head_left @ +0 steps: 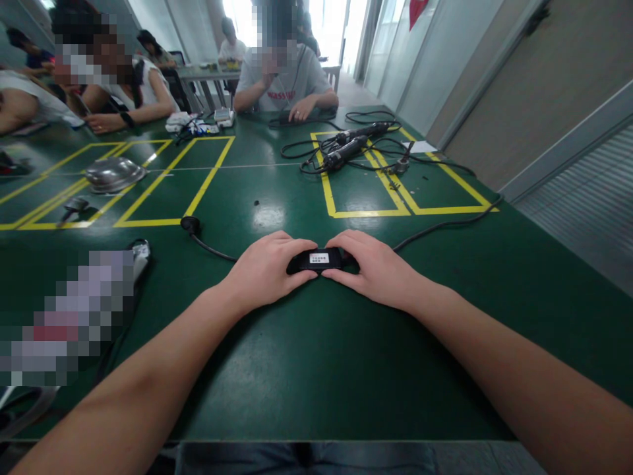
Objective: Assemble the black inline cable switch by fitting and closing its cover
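Observation:
A small black box with a white label (319, 259) lies on the green table (316, 356) in front of me. My left hand (267, 270) grips its left end, fingers curled around it. My right hand (378, 267) grips its right end the same way. A black cable (445, 225) runs from the box's right side toward the table's right edge. Another black cord with a round plug (192, 225) lies just left of my left hand.
Yellow tape rectangles (368, 212) mark the table. Black power tools with tangled cords (346, 150) lie at the far middle right. A shiny metal piece (113, 174) sits at left. Other people sit along the far and left sides. A wall runs at right.

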Motion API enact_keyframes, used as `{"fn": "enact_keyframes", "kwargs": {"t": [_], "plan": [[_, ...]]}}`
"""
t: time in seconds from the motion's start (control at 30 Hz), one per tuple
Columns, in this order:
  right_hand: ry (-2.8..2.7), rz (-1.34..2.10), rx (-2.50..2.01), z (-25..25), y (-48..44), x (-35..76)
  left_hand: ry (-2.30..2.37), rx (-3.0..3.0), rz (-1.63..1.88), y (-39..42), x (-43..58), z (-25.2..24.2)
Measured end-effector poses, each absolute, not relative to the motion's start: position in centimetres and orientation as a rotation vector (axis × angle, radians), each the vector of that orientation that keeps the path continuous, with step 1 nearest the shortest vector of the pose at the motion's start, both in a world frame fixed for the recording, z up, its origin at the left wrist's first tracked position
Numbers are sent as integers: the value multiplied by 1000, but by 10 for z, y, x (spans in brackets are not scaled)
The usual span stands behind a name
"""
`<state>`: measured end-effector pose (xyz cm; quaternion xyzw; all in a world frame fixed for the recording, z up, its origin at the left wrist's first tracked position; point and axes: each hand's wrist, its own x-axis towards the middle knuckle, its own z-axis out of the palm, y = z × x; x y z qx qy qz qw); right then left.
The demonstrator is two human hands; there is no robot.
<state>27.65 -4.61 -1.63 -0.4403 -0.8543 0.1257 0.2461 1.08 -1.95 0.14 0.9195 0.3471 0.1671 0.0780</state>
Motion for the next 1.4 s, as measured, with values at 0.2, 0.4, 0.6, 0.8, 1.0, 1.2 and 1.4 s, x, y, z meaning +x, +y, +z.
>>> {"fn": "enact_keyframes", "kwargs": {"t": [0.2,0.4,0.6,0.8,1.0,1.2,1.4], "plan": [[-2334,339,-1219,-17,-46,276,1051,2737,435,-20,12,4],[-2318,368,-1215,-18,-46,277,1021,2753,471,-20,11,1],[-2306,379,-1225,-18,-46,277,1033,2745,496,-20,11,1],[-2320,369,-1231,-18,-46,276,1043,2691,511,-21,12,0],[-2297,362,-1232,-20,-46,276,1027,2670,542,-20,10,-1],[-2286,376,-1224,-20,-47,276,1009,2702,590,-20,10,-1],[-2266,350,-1201,-20,-47,276,1010,2712,574,-20,10,1]]}}
